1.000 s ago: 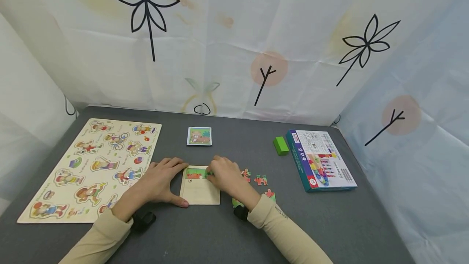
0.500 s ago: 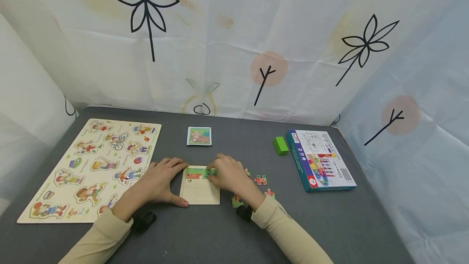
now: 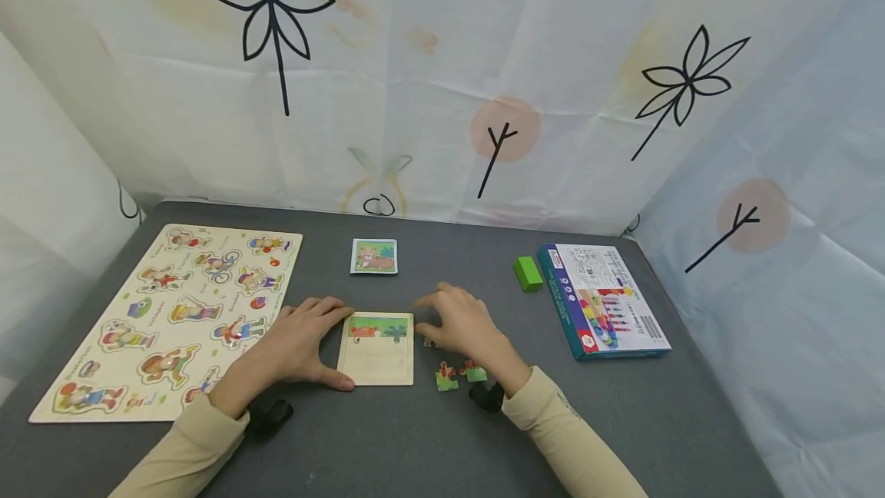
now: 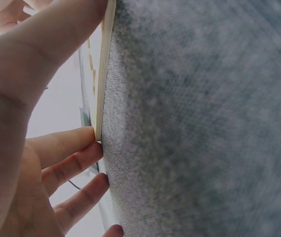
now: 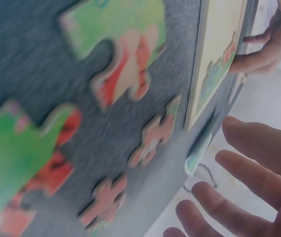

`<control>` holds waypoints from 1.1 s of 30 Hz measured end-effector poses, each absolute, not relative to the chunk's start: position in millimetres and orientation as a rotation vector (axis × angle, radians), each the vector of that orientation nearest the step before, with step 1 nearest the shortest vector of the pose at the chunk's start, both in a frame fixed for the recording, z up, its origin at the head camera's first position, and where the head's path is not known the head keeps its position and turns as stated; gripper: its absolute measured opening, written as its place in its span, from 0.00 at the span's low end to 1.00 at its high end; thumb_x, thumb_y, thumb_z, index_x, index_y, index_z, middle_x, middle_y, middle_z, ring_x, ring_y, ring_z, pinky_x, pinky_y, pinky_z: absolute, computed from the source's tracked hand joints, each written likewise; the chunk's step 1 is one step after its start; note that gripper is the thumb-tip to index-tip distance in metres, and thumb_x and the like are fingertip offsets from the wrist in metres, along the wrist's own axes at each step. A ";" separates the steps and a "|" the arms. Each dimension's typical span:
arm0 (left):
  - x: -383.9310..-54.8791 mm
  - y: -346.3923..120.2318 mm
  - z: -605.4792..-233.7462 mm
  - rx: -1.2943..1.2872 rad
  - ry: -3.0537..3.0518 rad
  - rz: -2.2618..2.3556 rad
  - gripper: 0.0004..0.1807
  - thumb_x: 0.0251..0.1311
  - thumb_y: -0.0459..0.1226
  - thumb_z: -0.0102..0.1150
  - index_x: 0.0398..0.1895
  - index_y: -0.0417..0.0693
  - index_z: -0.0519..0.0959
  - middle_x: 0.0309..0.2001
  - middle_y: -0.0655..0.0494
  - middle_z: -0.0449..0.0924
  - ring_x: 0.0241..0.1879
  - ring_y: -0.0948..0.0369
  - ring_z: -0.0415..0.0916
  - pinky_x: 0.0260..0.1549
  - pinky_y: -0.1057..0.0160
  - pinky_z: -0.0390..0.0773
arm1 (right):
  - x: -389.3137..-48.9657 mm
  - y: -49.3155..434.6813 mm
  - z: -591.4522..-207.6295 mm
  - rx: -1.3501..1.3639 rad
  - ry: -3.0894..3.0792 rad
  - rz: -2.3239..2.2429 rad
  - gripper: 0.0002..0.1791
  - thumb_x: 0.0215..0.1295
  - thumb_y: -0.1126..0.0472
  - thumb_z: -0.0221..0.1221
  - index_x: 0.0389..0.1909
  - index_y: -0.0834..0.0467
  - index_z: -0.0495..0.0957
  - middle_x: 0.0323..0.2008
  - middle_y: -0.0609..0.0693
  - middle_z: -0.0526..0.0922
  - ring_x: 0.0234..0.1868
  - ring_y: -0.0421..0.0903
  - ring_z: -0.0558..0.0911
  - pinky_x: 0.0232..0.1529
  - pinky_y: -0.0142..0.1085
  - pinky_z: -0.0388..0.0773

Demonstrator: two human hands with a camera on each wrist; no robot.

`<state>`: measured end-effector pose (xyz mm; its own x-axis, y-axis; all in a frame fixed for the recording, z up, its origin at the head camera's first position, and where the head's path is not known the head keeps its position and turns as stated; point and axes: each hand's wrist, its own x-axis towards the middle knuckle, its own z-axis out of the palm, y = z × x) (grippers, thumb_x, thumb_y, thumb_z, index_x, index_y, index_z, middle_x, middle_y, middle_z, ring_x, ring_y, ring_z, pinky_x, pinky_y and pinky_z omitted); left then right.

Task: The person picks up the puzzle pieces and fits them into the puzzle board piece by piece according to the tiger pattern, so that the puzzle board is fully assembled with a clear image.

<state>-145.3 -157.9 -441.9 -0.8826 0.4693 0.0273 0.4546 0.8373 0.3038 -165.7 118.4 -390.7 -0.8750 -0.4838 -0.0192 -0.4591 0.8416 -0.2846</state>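
Note:
My left hand (image 3: 307, 344) spans the left side of a pale wooden puzzle tray (image 3: 376, 366), thumb at the near corner and index finger at the far one. In the left wrist view its fingers look straight, the index fingertip (image 4: 88, 133) touching the tray's edge. Joined green and red jigsaw pieces (image 3: 379, 329) form a strip along the tray's far edge. Just right of the tray hovers my right hand (image 3: 463, 325), fingers extended, nothing held. Beneath and beside it lie several loose jigsaw pieces (image 5: 125, 49), partly hidden by the hand in the head view.
A large pegboard-style picture puzzle (image 3: 162, 340) with cartoon figures lies at left. Behind the tray sits a small picture card (image 3: 374, 257). A green block (image 3: 528, 273) stands beside a blue and white box (image 3: 611, 302) at right. Curtains hang behind the grey table (image 3: 387, 452).
My right hand has come off the tray's far right corner and moved right, over the loose pieces. The strip's right end is now uncovered. The left hand stays put.

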 end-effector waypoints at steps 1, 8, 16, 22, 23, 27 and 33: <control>-145.1 -158.0 -442.0 0.746 2.966 0.473 0.63 0.30 0.76 0.73 0.69 0.47 0.75 0.65 0.49 0.75 0.65 0.46 0.71 0.51 0.39 0.71 | -165.6 121.1 -390.2 -0.739 2.924 -0.426 0.19 0.64 0.55 0.70 0.56 0.53 0.86 0.48 0.57 0.84 0.34 0.49 0.80 0.20 0.34 0.68; -145.2 -158.5 -441.6 0.754 2.969 0.477 0.62 0.30 0.75 0.73 0.68 0.47 0.75 0.65 0.49 0.75 0.64 0.45 0.72 0.50 0.39 0.71 | -163.8 135.6 -391.5 -0.677 2.916 -0.440 0.20 0.63 0.55 0.71 0.56 0.54 0.86 0.45 0.57 0.85 0.30 0.45 0.75 0.19 0.34 0.64; -145.0 -158.9 -440.5 0.756 2.967 0.479 0.62 0.31 0.75 0.74 0.68 0.47 0.75 0.65 0.49 0.75 0.64 0.45 0.72 0.50 0.39 0.71 | -158.7 136.3 -400.4 -0.743 2.855 -0.429 0.19 0.62 0.53 0.72 0.52 0.55 0.87 0.44 0.54 0.87 0.37 0.46 0.82 0.25 0.36 0.73; -145.2 -158.4 -441.6 0.753 2.959 0.478 0.62 0.31 0.75 0.73 0.69 0.47 0.75 0.65 0.49 0.75 0.64 0.45 0.72 0.51 0.38 0.71 | -156.1 130.7 -406.2 -0.740 2.871 -0.365 0.17 0.62 0.53 0.72 0.50 0.54 0.88 0.49 0.53 0.88 0.47 0.51 0.86 0.33 0.42 0.82; -145.4 -158.3 -441.7 0.752 2.958 0.478 0.62 0.31 0.75 0.73 0.69 0.47 0.75 0.65 0.49 0.75 0.64 0.45 0.71 0.51 0.38 0.71 | -156.1 129.8 -407.0 -0.731 2.877 -0.358 0.17 0.62 0.53 0.72 0.50 0.54 0.89 0.49 0.53 0.88 0.48 0.51 0.86 0.35 0.43 0.83; -145.5 -158.3 -441.6 0.750 2.956 0.478 0.62 0.31 0.75 0.73 0.69 0.47 0.75 0.65 0.49 0.75 0.65 0.45 0.71 0.51 0.38 0.71 | -156.2 127.0 -407.4 -0.685 2.880 -0.362 0.16 0.62 0.53 0.72 0.49 0.53 0.89 0.49 0.53 0.88 0.49 0.51 0.86 0.38 0.46 0.84; -145.9 -158.2 -441.3 0.754 2.958 0.478 0.62 0.31 0.75 0.73 0.69 0.47 0.75 0.65 0.49 0.75 0.64 0.45 0.71 0.51 0.38 0.71 | -155.7 124.5 -405.2 -0.669 2.873 -0.361 0.14 0.62 0.55 0.72 0.47 0.54 0.89 0.51 0.55 0.87 0.49 0.53 0.86 0.34 0.45 0.83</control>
